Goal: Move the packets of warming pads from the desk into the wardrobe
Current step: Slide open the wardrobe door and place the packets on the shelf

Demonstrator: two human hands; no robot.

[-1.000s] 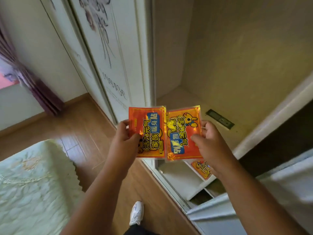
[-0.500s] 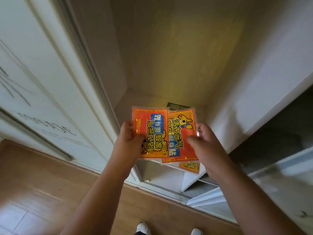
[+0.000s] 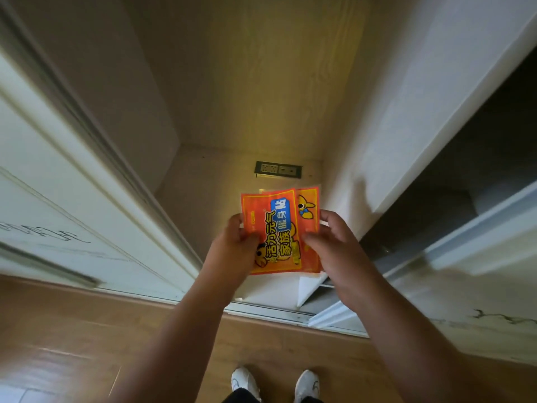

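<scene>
While both forearms reach toward the open wardrobe (image 3: pixel 261 82), the left hand (image 3: pixel 236 245) and right hand (image 3: pixel 334 242) pinch a small stack of orange warming pad packets (image 3: pixel 270 234) between them — thumbs on the printed front, fingers curled behind. The front packet overlaps a second packet (image 3: pixel 308 210), whose cartoon figure shows at the right edge; how many more lie underneath I cannot tell. The stack hangs above the pale wooden shelf (image 3: pixel 209 181) inside the wardrobe, not touching it. A dark socket panel (image 3: pixel 278 169) is set in the shelf just beyond the packets. White shoes (image 3: pixel 274 382) stand on the wooden floor (image 3: pixel 87 330) below.
</scene>
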